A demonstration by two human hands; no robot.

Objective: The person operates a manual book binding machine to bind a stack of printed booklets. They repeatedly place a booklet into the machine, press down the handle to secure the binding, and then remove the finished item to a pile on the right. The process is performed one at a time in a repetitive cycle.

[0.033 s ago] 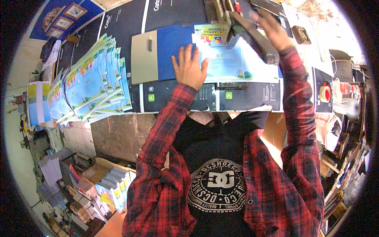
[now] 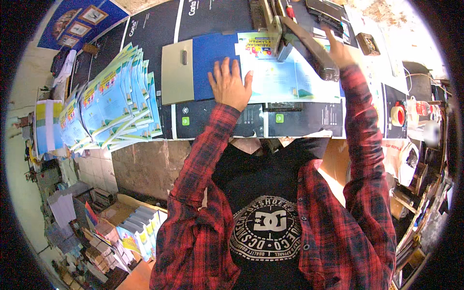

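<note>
My left hand [image 2: 231,87] lies flat, fingers spread, over the right part of a blue board [image 2: 205,67] and the edge of a light-blue printed sheet [image 2: 270,77]. A heavy metal tool with a long dark lever [image 2: 311,53], like a large stapler, stands over the sheet's upper part and hides some of it. Just right of the lever is my right hand [image 2: 339,52], its fingers reaching away from me toward a black case-like object [image 2: 326,14]. No held thing shows in it, though some fingers are hard to make out.
A fanned pile of printed sheets [image 2: 113,96] lies at the left of the table. Beside the blue board sits a beige panel [image 2: 177,72] with a small metal piece. A small dark block [image 2: 368,44] and a tape roll [image 2: 398,116] are on the right.
My right hand has shifted slightly right and toward me, away from the lever. My left hand stays flat in nearly the same place.
</note>
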